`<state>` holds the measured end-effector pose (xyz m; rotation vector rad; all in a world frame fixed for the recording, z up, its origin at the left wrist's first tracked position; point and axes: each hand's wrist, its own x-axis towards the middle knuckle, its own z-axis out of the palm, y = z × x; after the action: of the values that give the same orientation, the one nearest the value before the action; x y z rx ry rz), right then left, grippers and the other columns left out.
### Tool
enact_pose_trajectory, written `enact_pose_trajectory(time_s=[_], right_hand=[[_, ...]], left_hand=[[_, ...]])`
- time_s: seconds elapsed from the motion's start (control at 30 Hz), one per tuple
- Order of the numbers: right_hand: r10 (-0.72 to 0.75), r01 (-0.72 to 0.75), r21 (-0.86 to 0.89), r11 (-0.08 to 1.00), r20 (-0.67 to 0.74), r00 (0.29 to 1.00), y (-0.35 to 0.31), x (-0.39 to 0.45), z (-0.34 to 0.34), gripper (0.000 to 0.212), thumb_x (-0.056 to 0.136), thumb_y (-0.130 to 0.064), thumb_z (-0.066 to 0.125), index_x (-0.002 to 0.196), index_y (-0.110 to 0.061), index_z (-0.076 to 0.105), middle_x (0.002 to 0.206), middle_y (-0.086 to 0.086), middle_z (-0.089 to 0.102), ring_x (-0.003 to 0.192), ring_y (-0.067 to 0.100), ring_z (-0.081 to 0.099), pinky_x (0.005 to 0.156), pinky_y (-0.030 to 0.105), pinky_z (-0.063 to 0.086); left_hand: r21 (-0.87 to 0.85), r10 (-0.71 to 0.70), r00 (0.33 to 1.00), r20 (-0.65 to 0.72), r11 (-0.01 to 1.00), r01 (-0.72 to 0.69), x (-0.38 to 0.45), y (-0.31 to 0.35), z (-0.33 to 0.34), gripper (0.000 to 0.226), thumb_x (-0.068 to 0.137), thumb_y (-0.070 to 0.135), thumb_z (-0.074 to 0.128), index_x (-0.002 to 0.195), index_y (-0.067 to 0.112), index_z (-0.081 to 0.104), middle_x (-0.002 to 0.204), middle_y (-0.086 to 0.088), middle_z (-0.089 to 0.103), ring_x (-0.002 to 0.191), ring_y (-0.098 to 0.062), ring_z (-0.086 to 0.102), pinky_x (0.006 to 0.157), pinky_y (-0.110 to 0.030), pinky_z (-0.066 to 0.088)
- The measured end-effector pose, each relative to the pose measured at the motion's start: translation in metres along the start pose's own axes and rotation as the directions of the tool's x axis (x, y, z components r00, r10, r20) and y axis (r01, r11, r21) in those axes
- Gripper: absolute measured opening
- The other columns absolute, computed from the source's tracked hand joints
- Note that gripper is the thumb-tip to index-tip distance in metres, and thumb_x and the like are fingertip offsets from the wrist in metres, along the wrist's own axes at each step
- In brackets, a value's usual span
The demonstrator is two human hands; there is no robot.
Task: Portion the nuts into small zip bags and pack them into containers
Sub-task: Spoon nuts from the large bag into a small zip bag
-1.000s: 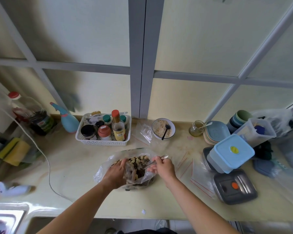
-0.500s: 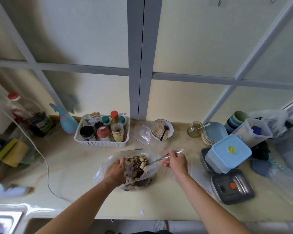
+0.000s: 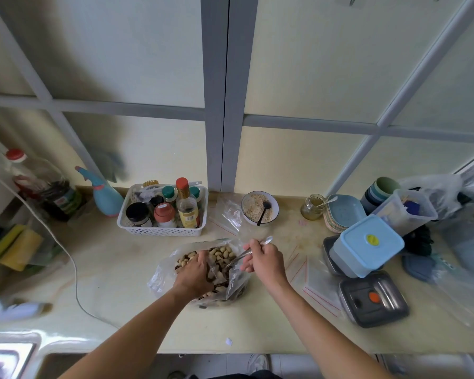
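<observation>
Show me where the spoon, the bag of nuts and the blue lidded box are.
spoon (image 3: 267, 239), head view, handle end above the right hand.
bag of nuts (image 3: 159, 280), head view, left plastic edge.
blue lidded box (image 3: 371, 239), head view, lid centre.

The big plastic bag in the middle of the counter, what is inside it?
Inside the big plastic bag lie mixed nuts, pale and dark. The left hand holds a small zip bag there, and it hides the nuts beneath. The spoon's bowl is hidden too.
</observation>
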<state>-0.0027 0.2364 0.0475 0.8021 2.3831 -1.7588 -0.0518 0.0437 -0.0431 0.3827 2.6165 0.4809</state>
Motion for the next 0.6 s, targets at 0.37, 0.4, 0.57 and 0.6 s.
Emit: enact_pose_trajectory(time_s=[0.37, 0.4, 0.57, 0.6], right_hand=[[-0.775, 0.852, -0.441, 0.281, 0.420, 0.473, 0.009, -0.027, 0.018, 0.021, 0.106, -0.033, 0.049, 0.106, -0.020, 0.065, 0.085, 0.000, 0.059, 0.064, 0.020, 0.056, 0.057, 0.032, 0.053], [-0.794, 0.861, -0.446, 0.246, 0.416, 0.443, 0.010, -0.028, 0.018, 0.018, 0.105, -0.031, 0.052, 0.105, -0.019, 0.066, 0.084, 0.000, 0.057, 0.062, 0.019, 0.055, 0.055, 0.030, 0.052], [-0.698, 0.817, -0.395, 0.421, 0.434, 0.570, 0.006, -0.024, 0.013, 0.021, 0.105, -0.035, 0.045, 0.108, -0.025, 0.063, 0.088, -0.002, 0.055, 0.067, 0.021, 0.054, 0.059, 0.036, 0.053], [-0.690, 0.807, -0.389, 0.445, 0.426, 0.585, 0.006, -0.023, 0.011, 0.022, 0.106, -0.036, 0.044, 0.108, -0.025, 0.063, 0.089, -0.003, 0.055, 0.069, 0.020, 0.054, 0.060, 0.036, 0.053]], left_hand=[[-0.204, 0.139, 0.960, -0.242, 0.960, -0.190, 0.000, 0.000, 0.000, 0.058, 0.075, 0.048, 0.048, 0.122, 0.019, 0.034, 0.117, -0.002, 0.056, 0.104, -0.024, 0.059, 0.082, -0.034, 0.049], [-0.222, 0.129, 0.958, -0.256, 0.957, -0.189, 0.000, -0.001, -0.001, 0.056, 0.075, 0.047, 0.048, 0.121, 0.018, 0.034, 0.115, -0.004, 0.057, 0.101, -0.026, 0.059, 0.080, -0.034, 0.049], [-0.254, 0.118, 0.958, -0.259, 0.949, -0.186, 0.001, -0.008, -0.003, 0.067, 0.073, 0.044, 0.069, 0.124, 0.016, 0.036, 0.118, -0.003, 0.059, 0.099, -0.024, 0.059, 0.083, -0.037, 0.052], [-0.246, 0.129, 0.958, -0.258, 0.950, -0.194, 0.002, -0.009, -0.002, 0.066, 0.074, 0.043, 0.069, 0.124, 0.018, 0.035, 0.118, -0.001, 0.059, 0.099, -0.022, 0.059, 0.084, -0.038, 0.052]])
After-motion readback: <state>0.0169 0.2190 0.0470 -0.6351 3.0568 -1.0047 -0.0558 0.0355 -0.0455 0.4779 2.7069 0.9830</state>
